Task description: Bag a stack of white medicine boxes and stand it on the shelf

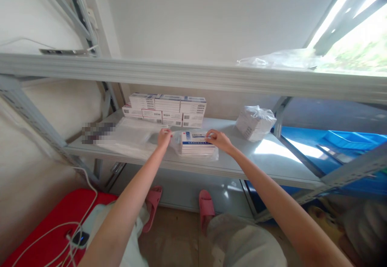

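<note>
On the grey shelf, a small stack of white and blue boxes (198, 142) lies inside a clear plastic bag (175, 142). My left hand (164, 137) pinches the bag's edge at the left of the stack. At the stack's upper right corner is my right hand (219, 139), its fingers curled and pressed together. Whether they grip bag film or a box there is too small to tell. Left of the stack, flat clear plastic bags (133, 136) lie spread in a pile, close to my left hand.
Behind stands a row of stacked boxes (167, 111). A plastic-wrapped bundle (255, 122) sits to the right on the shelf (232, 160). An upper shelf beam (193, 75) crosses above my hands. Blue trays (347, 140) are at far right, a red stool (57, 222) with cables at lower left.
</note>
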Action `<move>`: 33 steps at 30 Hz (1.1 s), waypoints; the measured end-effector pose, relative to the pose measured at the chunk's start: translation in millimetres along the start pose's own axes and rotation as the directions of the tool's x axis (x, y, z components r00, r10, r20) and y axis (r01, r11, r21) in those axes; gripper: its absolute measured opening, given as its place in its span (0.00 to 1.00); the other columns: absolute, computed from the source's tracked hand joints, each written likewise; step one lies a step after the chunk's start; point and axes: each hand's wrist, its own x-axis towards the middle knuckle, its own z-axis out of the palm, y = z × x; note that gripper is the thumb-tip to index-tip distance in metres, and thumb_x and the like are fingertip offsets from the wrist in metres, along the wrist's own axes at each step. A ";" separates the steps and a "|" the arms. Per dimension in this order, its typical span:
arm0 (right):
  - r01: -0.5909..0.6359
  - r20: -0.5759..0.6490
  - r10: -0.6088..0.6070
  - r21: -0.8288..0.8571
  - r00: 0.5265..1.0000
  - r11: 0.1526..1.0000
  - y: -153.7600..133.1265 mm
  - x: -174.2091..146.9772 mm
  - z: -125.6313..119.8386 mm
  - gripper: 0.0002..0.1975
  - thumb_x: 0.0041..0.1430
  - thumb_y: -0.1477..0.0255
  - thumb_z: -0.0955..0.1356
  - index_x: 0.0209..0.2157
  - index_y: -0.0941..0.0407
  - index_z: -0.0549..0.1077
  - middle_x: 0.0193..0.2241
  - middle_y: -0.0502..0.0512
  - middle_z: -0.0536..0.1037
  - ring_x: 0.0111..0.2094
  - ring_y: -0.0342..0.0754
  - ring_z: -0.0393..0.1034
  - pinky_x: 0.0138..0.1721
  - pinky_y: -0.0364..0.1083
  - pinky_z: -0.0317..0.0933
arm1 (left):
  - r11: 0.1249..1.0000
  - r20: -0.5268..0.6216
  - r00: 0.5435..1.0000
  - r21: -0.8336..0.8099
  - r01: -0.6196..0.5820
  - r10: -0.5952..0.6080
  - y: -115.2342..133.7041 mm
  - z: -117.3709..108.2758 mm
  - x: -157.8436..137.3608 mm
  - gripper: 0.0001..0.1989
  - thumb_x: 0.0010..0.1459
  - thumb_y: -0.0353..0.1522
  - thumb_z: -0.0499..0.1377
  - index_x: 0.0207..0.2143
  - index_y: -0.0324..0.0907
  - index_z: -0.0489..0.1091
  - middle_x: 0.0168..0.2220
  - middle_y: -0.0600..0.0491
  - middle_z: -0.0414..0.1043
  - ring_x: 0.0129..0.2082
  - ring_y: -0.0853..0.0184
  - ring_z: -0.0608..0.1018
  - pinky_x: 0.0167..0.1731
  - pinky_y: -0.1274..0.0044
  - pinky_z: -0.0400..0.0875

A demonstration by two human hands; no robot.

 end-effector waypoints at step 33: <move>0.322 -0.381 -0.184 0.341 0.906 0.883 -42.9 -8.9 -91.6 0.26 0.48 0.64 0.71 0.50 0.54 0.68 0.36 0.57 0.80 0.39 0.52 0.71 0.42 0.52 0.61 | 0.816 -0.046 0.887 -0.371 -0.443 0.460 72.8 -78.8 5.7 0.20 0.39 0.38 0.65 0.35 0.37 0.73 0.26 0.53 0.72 0.27 0.66 0.74 0.30 0.76 0.66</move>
